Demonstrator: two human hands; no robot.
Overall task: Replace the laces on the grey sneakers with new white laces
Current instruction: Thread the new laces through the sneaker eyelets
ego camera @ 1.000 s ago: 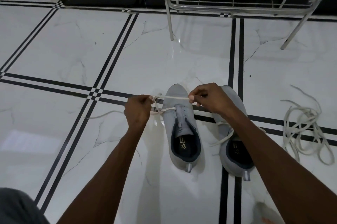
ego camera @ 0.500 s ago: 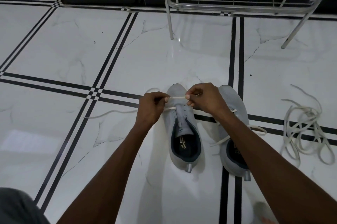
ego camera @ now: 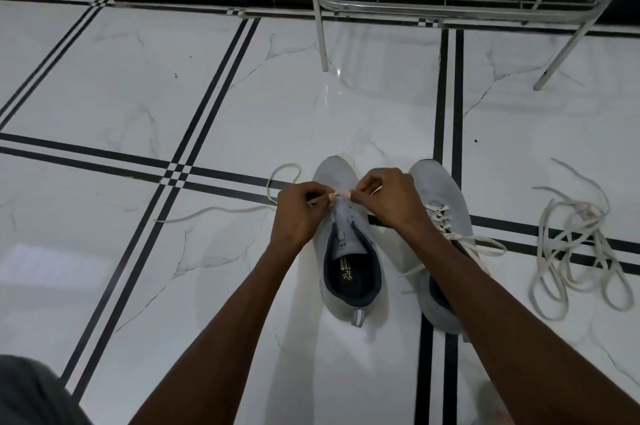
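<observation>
Both hands, the left hand (ego camera: 300, 208) and right hand (ego camera: 388, 198), pinch the white lace (ego camera: 221, 211) over the left sneaker (ego camera: 346, 251); better to keep both ends equal before threading.

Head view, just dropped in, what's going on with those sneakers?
A person is lacing the left grey sneaker on the tiled floor. Both hands, left hand and right hand, pinch a white lace over its front eyelets; one end trails off to the left. The right sneaker is already laced. A loose pile of laces lies to the right.
</observation>
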